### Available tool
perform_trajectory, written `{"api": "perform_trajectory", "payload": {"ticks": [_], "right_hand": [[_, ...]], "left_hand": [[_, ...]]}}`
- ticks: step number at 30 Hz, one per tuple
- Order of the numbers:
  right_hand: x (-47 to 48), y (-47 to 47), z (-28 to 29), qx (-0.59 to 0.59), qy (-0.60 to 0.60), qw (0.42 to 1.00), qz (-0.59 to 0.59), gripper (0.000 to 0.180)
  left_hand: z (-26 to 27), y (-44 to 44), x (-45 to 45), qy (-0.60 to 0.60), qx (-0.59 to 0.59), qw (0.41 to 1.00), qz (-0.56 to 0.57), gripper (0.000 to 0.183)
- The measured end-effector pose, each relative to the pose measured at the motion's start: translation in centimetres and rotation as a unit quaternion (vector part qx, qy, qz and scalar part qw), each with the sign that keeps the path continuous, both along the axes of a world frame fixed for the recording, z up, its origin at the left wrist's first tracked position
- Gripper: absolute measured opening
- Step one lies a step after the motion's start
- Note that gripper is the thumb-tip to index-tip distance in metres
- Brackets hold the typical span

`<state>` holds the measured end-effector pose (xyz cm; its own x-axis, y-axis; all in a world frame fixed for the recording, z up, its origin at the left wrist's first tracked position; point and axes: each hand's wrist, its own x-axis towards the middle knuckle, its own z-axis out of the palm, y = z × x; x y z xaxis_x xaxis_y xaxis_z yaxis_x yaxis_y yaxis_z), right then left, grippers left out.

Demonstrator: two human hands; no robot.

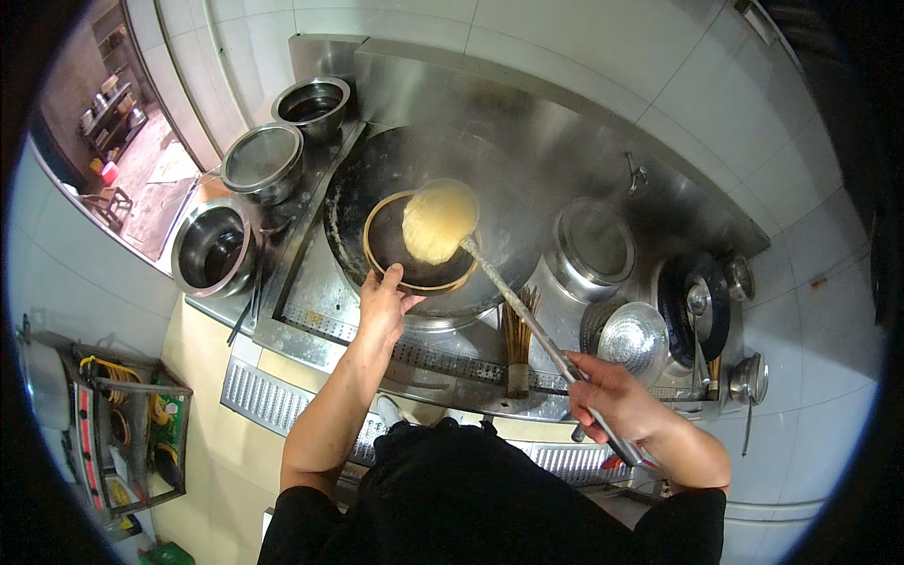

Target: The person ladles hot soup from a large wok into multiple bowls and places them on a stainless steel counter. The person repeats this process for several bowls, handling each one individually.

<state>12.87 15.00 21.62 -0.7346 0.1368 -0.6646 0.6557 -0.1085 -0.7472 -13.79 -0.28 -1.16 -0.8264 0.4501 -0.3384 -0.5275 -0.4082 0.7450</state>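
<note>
My left hand (pixel 383 300) grips the near rim of a round wood-rimmed hoop (pixel 371 244) above a large dark wok (pixel 346 205). Whether mesh spans the hoop I cannot tell. My right hand (pixel 614 395) is closed around the long metal handle of a skimmer or ladle (pixel 544 335). A soft, pale yellow mass of food (pixel 439 226) fills its round head and bulges over the left side. That head is over the hoop, covering part of its far right side. Steam blurs the wok's far side.
A bamboo wok brush (pixel 519 346) lies right of the wok. Beyond it are a mesh-topped steel pot (pixel 597 240), a perforated strainer (pixel 633 342) and a smaller wok (pixel 715 311) with a ladle (pixel 698 300). Steel pots (pixel 212 247) line the left. A tap (pixel 635 176) projects behind.
</note>
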Motion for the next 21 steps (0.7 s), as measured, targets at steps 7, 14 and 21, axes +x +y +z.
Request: {"api": "perform_trajectory", "payload": {"ticks": [7,14,21], "right_hand": [[1.3,-0.1,-1.3,0.308,0.02,0.938,0.16,0.058],[2.9,0.8,-2.8,0.56,0.134,0.793,0.198,0.053],[0.2,3.7,-6.7,0.182,0.128,0.975,-0.025,0.05]], "left_hand": [[0.7,-1.2,-0.1,-0.005,0.044,0.999,0.01,0.038],[1.5,-3.0,-0.5,0.003,0.052,0.998,0.04,0.039],[0.5,-7.0,0.0,0.036,0.039,0.994,0.093,0.037]]}}
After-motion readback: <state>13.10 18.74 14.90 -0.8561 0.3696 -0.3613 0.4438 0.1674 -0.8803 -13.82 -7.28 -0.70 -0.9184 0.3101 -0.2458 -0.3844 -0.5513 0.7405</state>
